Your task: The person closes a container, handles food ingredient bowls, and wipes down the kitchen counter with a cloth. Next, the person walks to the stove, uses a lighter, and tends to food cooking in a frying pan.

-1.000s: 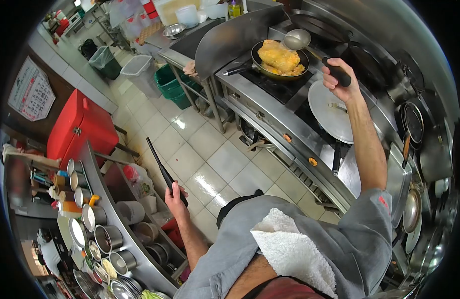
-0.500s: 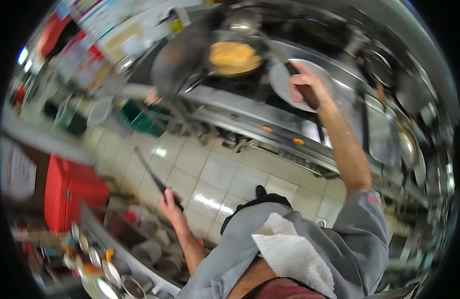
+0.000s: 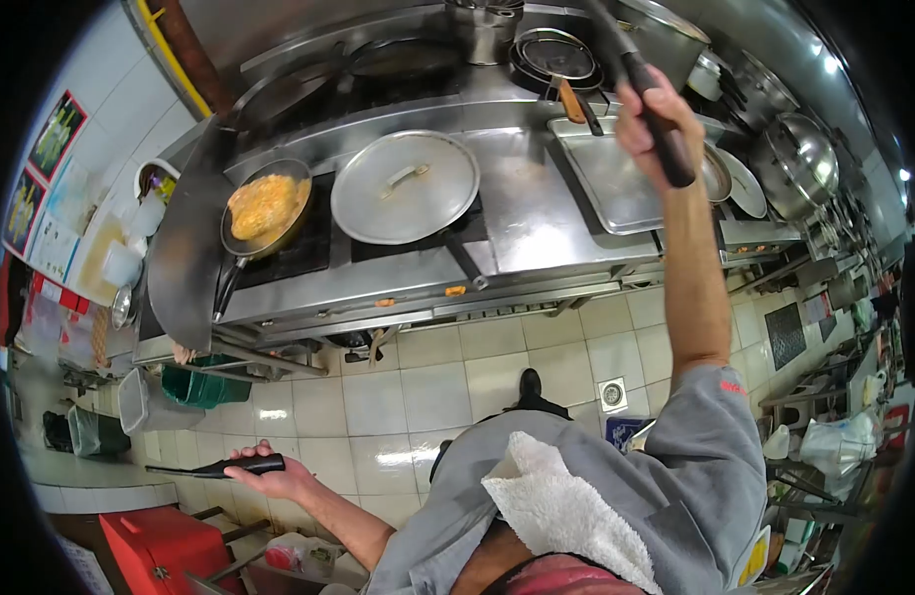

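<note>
My right hand [image 3: 660,127] grips the dark brown handle of a long-handled ladle [image 3: 666,139], raised over the right part of the stove. Its metal shaft runs out of the top of the view, so its bowl is hidden. Low at the left, my left hand [image 3: 271,470] is closed around a slim black-handled utensil [image 3: 194,470]; its narrow dark end points left, and its kind is unclear. A frying pan [image 3: 229,288] on the left burner holds yellow, egg-like food [image 3: 267,208]. Beside it a round metal lid [image 3: 406,164] covers a pan with a black handle.
A dark curved metal panel [image 3: 184,258] stands at the stove's left end. To the right are a rectangular metal tray [image 3: 616,183], stacked pans [image 3: 556,55] and a large steel pot [image 3: 794,164]. A green bin [image 3: 204,385] and a red box [image 3: 165,555] are at the left.
The view has swung right, so the stove now appears further left. My right hand has moved right with the ladle, from over the lid to over the tray. Both hands keep their hold.
</note>
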The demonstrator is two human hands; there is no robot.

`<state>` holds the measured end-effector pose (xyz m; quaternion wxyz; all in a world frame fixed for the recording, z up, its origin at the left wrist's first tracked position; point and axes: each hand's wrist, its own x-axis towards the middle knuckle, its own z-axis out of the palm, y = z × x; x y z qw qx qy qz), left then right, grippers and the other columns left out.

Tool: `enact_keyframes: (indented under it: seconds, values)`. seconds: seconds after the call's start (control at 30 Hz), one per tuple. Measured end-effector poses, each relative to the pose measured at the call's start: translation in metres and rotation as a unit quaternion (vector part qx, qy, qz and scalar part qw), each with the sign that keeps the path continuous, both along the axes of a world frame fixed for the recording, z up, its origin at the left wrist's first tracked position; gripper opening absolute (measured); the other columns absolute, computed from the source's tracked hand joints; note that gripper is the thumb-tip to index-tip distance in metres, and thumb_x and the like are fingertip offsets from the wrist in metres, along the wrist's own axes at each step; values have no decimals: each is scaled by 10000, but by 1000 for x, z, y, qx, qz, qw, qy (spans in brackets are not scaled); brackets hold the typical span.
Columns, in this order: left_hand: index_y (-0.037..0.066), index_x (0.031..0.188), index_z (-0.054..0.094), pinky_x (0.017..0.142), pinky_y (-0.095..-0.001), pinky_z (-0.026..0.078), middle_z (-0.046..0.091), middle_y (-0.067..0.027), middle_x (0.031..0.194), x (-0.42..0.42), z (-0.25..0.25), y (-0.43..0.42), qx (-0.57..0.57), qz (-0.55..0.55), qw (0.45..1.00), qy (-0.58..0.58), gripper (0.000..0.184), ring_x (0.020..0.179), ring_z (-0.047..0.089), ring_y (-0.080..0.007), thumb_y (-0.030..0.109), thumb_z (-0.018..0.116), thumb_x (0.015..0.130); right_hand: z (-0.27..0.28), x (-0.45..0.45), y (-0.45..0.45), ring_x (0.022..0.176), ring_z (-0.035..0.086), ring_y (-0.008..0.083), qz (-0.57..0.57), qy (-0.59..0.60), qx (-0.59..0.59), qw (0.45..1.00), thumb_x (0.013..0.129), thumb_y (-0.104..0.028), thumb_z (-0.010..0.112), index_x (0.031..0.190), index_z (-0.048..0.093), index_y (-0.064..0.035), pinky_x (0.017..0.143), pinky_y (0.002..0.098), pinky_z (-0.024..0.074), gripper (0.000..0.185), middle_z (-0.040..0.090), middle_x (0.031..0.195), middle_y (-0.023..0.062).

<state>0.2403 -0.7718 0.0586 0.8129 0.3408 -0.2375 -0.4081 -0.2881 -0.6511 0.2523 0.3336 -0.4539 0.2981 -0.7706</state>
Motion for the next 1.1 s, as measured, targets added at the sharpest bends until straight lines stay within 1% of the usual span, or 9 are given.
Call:
enact_keyframes:
  seconds: [0.27, 0.4, 0.6, 0.7, 0.83, 0.93, 0.97, 1.07, 1.1]
  values:
    - [69, 885, 464, 550, -260, 363, 442, -7, 694, -117, -10, 36, -39, 100, 994, 19, 369, 548, 387, -120, 438, 461, 886, 46, -237, 46, 478, 439, 135, -132, 88, 121, 980, 783, -123, 572, 893, 469, -38, 420, 266, 350, 173, 525, 708, 81]
    - [72, 878, 464, 544, -259, 370, 449, -9, 686, -162, -18, 54, -36, 102, 994, 24, 359, 552, 400, -124, 430, 469, 885, 56, -318, 36, 460, 412, 116, -261, 139, 223, 929, 772, -176, 593, 840, 502, -69, 420, 247, 313, 156, 493, 671, 36]
    - [73, 873, 469, 539, -258, 376, 458, -6, 684, -191, -9, 86, -45, 121, 992, -12, 339, 552, 413, -133, 412, 473, 887, 58, -420, 14, 463, 417, 92, -282, 197, 317, 884, 719, -231, 623, 731, 525, -108, 419, 234, 300, 158, 468, 593, -10]
    - [75, 880, 469, 538, -255, 377, 458, -3, 693, -199, -9, 94, -48, 127, 991, -13, 334, 558, 412, -125, 408, 456, 897, 71, -413, 3, 451, 410, 87, -325, 179, 341, 863, 699, -273, 636, 678, 535, -136, 412, 224, 294, 171, 471, 568, -33]
    - [88, 877, 479, 536, -247, 377, 457, 9, 712, -202, -6, 110, -67, 115, 991, 13, 315, 615, 416, -101, 400, 456, 900, 74, -460, -12, 495, 436, 66, -290, 155, 357, 874, 713, -310, 648, 678, 542, -146, 434, 219, 337, 198, 472, 592, -41]
    - [89, 879, 486, 542, -246, 378, 466, 7, 713, -216, 8, 122, -37, 181, 983, -3, 316, 618, 428, -94, 403, 467, 896, 75, -488, -27, 404, 381, 62, -267, 124, 295, 909, 784, -310, 614, 694, 567, -156, 358, 182, 257, 185, 417, 514, -48]
    - [87, 883, 488, 544, -246, 379, 471, 5, 709, -211, 0, 128, -51, 175, 983, 0, 312, 619, 436, -94, 398, 469, 896, 77, -527, -30, 385, 348, 62, -193, 120, 289, 930, 794, -275, 614, 768, 587, -126, 341, 181, 222, 153, 439, 550, -39]
    - [81, 892, 493, 549, -247, 380, 481, -4, 693, -218, 5, 136, -85, 180, 980, 10, 306, 621, 458, -98, 386, 466, 901, 91, -657, -37, 540, 439, 126, 85, 63, 137, 985, 864, -207, 482, 967, 532, 42, 463, 233, 338, 274, 507, 731, 98]
    - [82, 894, 491, 554, -246, 382, 485, -5, 695, -212, -2, 137, -74, 172, 982, 2, 310, 622, 462, -96, 391, 458, 904, 114, -597, -30, 449, 362, 128, 52, -174, 224, 957, 777, -189, 512, 754, 459, -42, 408, 242, 286, 157, 417, 597, 48]
